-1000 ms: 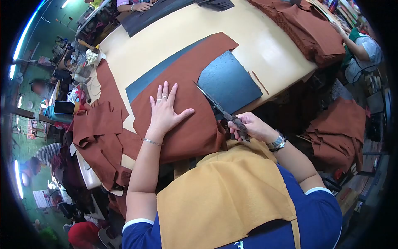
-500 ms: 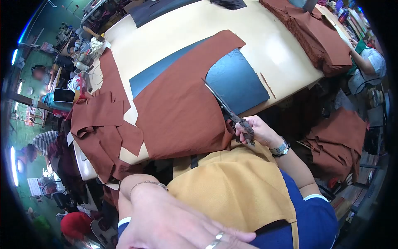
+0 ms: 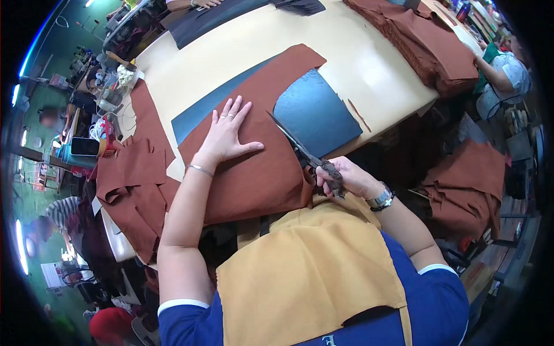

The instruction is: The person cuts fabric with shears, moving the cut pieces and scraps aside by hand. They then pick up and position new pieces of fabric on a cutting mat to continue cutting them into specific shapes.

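My left hand (image 3: 228, 130) lies flat with fingers spread on a large reddish-brown leather piece (image 3: 254, 179). My right hand (image 3: 349, 177) is closed around the wrapped handles of long scissors (image 3: 297, 141), whose blades point up and left at the curved edge of the leather. Part of the leather covers a dark blue sheet (image 3: 326, 112) on the cream table (image 3: 381, 69). The leather's near edge hangs at the table's front, by my yellow apron (image 3: 306, 259).
Brown leather scraps (image 3: 130, 184) lie at the left, near a phone (image 3: 85, 146). A leather stack (image 3: 427, 40) is at the back right, beside a person (image 3: 505, 78). More leather (image 3: 467, 187) hangs at the right. Another person's hand (image 3: 205, 3) shows at the top.
My left hand has moved from low in front of the apron up onto the leather. My right hand still holds the scissors at the curved edge. The view has shifted slightly.
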`<state>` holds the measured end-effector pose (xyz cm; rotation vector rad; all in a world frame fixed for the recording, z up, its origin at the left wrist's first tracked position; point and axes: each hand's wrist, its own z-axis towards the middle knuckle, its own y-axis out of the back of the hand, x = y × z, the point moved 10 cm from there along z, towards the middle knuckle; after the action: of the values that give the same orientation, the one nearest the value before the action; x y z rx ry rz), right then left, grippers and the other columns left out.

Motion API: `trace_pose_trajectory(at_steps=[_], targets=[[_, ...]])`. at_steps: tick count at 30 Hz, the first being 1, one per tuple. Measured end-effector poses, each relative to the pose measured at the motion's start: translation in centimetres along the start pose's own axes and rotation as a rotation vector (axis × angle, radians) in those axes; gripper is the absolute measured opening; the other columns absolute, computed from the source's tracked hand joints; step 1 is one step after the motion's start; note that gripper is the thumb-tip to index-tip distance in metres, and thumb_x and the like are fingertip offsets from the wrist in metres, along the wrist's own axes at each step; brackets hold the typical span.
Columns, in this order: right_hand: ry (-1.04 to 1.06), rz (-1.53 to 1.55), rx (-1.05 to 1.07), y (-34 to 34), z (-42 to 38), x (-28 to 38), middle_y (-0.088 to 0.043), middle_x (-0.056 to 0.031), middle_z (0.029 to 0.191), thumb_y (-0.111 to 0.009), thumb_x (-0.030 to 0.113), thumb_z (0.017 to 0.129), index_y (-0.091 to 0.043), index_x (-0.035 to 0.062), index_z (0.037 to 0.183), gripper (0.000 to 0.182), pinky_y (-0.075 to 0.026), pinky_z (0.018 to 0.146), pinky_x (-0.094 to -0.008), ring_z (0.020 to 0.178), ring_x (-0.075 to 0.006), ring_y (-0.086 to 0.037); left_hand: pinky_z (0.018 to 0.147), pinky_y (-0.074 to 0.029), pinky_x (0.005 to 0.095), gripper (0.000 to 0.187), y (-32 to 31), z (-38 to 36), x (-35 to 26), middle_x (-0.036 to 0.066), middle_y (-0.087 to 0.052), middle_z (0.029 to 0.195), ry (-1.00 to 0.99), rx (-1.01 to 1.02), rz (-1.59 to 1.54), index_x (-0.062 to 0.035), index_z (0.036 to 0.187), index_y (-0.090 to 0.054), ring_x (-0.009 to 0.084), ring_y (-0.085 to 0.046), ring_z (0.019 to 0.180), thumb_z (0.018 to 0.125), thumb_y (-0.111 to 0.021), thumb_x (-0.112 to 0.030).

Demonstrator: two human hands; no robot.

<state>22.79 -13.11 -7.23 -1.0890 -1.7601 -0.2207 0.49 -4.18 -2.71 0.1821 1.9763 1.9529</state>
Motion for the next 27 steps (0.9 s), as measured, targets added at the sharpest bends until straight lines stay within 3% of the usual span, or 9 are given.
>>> trace_pose_trajectory(at_steps=[9,23,27], targets=[[0.029,0.027,-0.031,0.4,0.7,-0.9,-0.059,-0.0016,0.062,-0.064,0.035,0.089,-0.061,0.0052,0.075,0.033,-0.046,0.049,-0.0226,0.053,-0.0084,-0.057,0.111,-0.012,0.0574,0.111,-0.2,-1.1,-0.7,0.015,-0.021,0.152,0.024,-0.038,0.034,-0.0131,0.145,-0.030,0.0323,-0.016,0.142,0.061,-0.061,-0.078],[0.046,0.027,0.001,-0.2,0.4,-0.8,-0.060,-0.0012,0.062,-0.064,0.034,0.088,-0.061,0.0071,0.074,0.031,-0.045,0.050,-0.0216,0.054,-0.0079,-0.057,0.108,-0.012,0.0633,0.113,-0.7,-3.1,-2.3,0.020,-0.019,0.152,0.213,-0.065,0.044,-0.0090,0.146,-0.027,0.0365,-0.014,0.141,0.062,-0.060,-0.078],[0.079,0.056,0.000,0.0,0.2,-1.2,-0.060,-0.0013,0.064,-0.064,0.034,0.089,-0.061,0.0070,0.075,0.030,-0.046,0.051,-0.0222,0.054,-0.0080,-0.057,0.106,-0.012,0.0654,0.097,-1.0,-3.7,-2.7,0.022,-0.018,0.152,0.307,-0.040,-0.014,-0.0088,0.147,-0.023,0.0392,-0.014,0.141,0.077,-0.055,-0.068]])
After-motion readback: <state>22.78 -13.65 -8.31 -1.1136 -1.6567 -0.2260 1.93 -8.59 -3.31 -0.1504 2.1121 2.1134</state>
